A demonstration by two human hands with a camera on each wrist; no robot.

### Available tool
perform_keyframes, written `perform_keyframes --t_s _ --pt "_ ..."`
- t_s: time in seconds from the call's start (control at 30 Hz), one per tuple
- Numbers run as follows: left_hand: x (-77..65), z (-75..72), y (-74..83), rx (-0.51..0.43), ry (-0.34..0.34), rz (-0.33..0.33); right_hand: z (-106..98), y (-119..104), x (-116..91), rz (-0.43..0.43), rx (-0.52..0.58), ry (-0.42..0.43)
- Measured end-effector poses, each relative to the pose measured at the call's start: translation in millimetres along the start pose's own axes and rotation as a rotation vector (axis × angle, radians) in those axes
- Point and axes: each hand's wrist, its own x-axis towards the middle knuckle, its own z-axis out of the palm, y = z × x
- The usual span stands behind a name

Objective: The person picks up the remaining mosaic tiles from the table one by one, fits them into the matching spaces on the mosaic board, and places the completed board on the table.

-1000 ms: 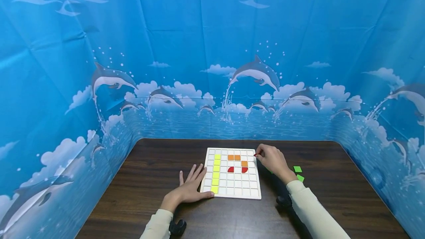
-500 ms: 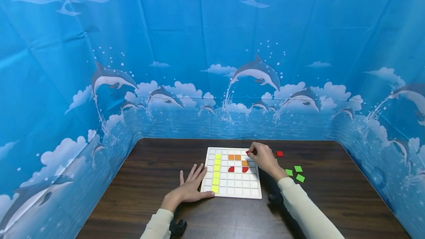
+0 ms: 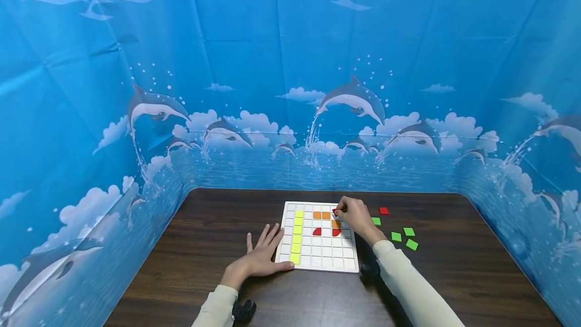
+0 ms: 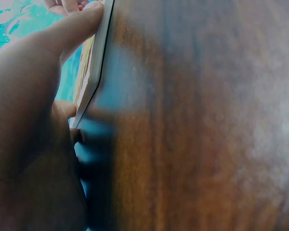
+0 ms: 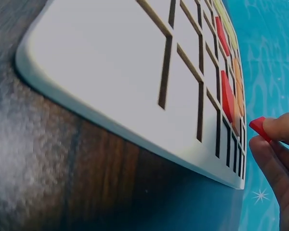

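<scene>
A white grid board [image 3: 316, 262] lies on the dark wooden table, with a column of yellow square tiles [image 3: 296, 239], several orange squares [image 3: 322, 215] and two red quarter-round tiles [image 3: 317, 231] in its cells. My right hand [image 3: 357, 216] is over the board's far right part, pinching a small red tile [image 5: 260, 128] between thumb and fingertips. My left hand [image 3: 258, 258] lies with fingers spread at the board's left edge. In the left wrist view its thumb [image 4: 79, 30] rests along the board's near edge.
Right of the board lie several green square tiles [image 3: 409, 231] and one red square tile [image 3: 384, 210] on the table [image 3: 454, 266]. A blue curtain with dolphins [image 3: 290, 79] surrounds the table's far side and both flanks.
My right hand has moved left from the board's right edge to over its upper right cells, carrying the red tile. More loose tiles show on the right. The left hand has stayed still.
</scene>
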Motion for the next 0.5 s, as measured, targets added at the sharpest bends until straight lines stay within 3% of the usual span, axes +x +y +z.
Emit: perform_keyframes --t_s 0.3,0.5 --pt "5.7 5.8 -7.3 0.027 0.016 0.022 11.3 2.8 2.6 0.056 -0.005 -0.015" --pt "7.3 9.2 -11.6 0.033 0.023 0.01 16.1 3.6 4.6 0.061 -0.172 -0.015"
